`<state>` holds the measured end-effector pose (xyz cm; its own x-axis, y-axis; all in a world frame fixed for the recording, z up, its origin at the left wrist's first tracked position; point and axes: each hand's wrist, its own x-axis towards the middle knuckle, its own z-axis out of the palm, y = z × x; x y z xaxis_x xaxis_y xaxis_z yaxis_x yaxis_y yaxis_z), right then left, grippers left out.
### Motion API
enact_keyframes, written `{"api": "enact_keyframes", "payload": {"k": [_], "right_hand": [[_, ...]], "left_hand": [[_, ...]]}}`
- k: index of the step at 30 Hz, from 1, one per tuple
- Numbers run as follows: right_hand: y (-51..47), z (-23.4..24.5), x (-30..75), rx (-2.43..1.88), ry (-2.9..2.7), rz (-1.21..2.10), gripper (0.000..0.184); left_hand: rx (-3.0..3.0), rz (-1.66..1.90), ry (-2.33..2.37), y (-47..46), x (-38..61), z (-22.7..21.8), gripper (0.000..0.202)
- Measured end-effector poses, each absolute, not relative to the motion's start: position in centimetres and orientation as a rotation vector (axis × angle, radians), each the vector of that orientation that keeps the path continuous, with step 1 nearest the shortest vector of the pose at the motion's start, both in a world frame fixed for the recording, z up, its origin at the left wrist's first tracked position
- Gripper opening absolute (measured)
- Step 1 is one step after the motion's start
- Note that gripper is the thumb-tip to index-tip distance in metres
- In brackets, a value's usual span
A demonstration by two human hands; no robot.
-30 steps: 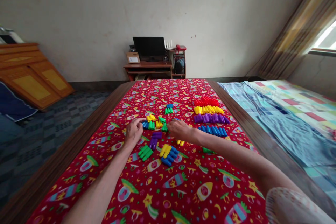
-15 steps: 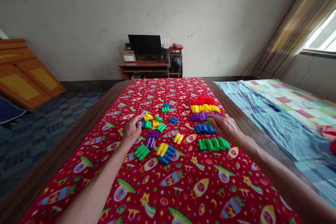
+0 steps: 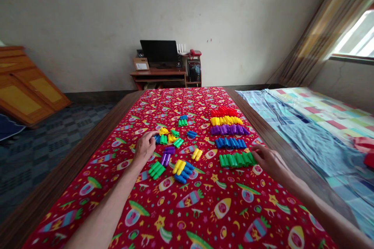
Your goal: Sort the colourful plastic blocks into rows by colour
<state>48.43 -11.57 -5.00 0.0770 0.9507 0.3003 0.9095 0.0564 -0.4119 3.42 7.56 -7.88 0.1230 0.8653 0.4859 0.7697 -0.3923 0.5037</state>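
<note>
My left hand (image 3: 145, 148) rests curled on the red patterned cloth (image 3: 187, 202), its fingertips touching a blue piece at the edge of a loose pile of coloured plastic blocks (image 3: 171, 138). My right hand (image 3: 269, 160) lies at the right end of a green row of blocks (image 3: 237, 159), fingers bent against the last green piece. Above that row lie sorted rows of blue (image 3: 230, 142), purple (image 3: 228, 129), yellow (image 3: 226, 120) and red (image 3: 224, 112). Loose green (image 3: 156, 169), yellow and blue (image 3: 181, 169) and purple (image 3: 165, 155) blocks lie between my hands.
The cloth covers a long wooden table (image 3: 73, 163). A bed with a checked sheet (image 3: 315, 124) runs along the right. A desk with a monitor (image 3: 162, 52) stands at the far wall, a tilted wooden cabinet (image 3: 29, 85) at the left.
My right hand left the loose pile, swept right past the blue row and came down to the right end of the green row. My left hand stayed by the pile.
</note>
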Motion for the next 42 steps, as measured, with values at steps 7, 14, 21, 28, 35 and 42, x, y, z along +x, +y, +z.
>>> {"api": "enact_keyframes", "payload": {"k": [7,14,21,28,35,42], "right_hand": [[-11.4,-5.1,49.5,-2.067,-1.992,-0.202,0.037],[-8.1,-0.4,46.6,-1.807,-2.013,-0.229,0.036],[0.2,1.5,35.3,-1.2,-2.483,0.061,0.021],[7.0,-1.0,26.3,-1.028,-2.837,0.154,0.03],[8.0,-0.4,26.6,-1.05,-2.915,0.202,0.03],[0.6,2.2,33.4,-1.088,-2.564,0.311,0.017]], "left_hand": [[2.241,1.143,1.631,7.5,3.5,-7.8,0.037],[2.254,1.141,1.645,7.6,3.4,-8.0,0.038],[2.267,1.146,1.623,7.8,3.1,-8.3,0.038],[2.273,1.162,1.596,7.6,3.1,-8.2,0.038],[2.286,1.133,1.608,7.4,3.2,-7.9,0.038],[2.261,1.132,1.64,7.5,3.5,-7.8,0.038]]}}
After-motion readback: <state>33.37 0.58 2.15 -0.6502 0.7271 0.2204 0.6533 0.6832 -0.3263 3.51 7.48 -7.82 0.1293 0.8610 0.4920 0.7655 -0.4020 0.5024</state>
